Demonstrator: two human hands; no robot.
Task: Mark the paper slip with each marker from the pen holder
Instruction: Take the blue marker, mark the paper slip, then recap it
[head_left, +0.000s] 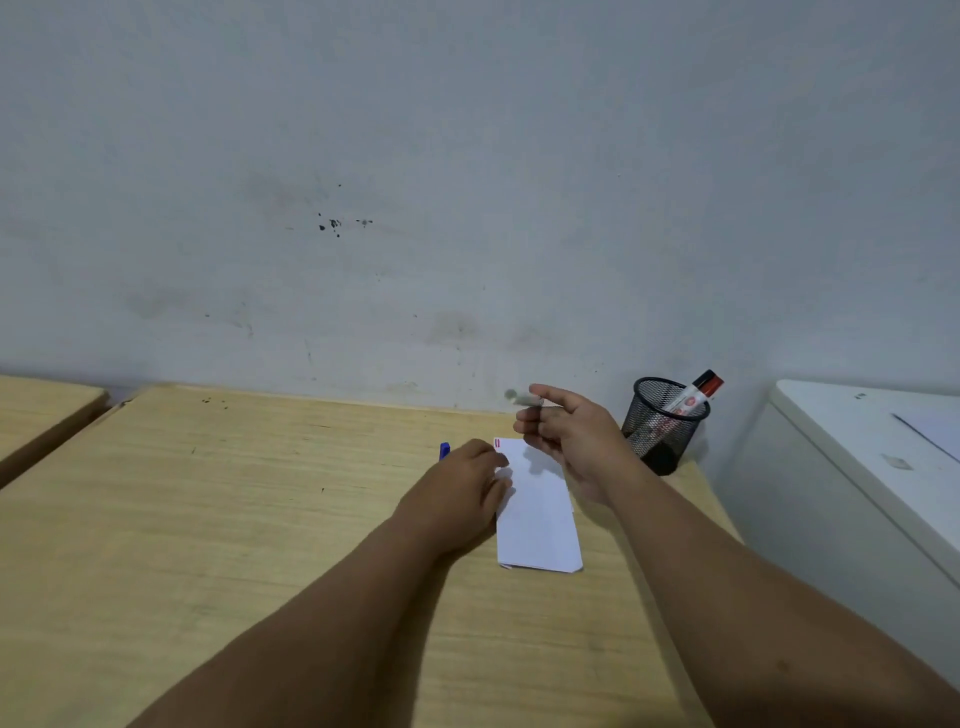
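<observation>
A white paper slip (540, 514) lies on the wooden desk (234, 519), with two short red strokes at its far left corner. My left hand (457, 488) rests on the slip's left edge, and a blue cap (444, 450) pokes out beyond its fingers. My right hand (566, 431) hovers above the slip's far end and holds a blurred marker (522, 399) pointing left. A black mesh pen holder (662, 423) stands at the desk's far right corner, holding a red-capped marker (696, 397) that leans right.
A grey, stained wall (467, 182) rises straight behind the desk. A white cabinet or appliance (857, 467) stands to the right of the desk. A second wooden surface (36, 410) adjoins at the far left.
</observation>
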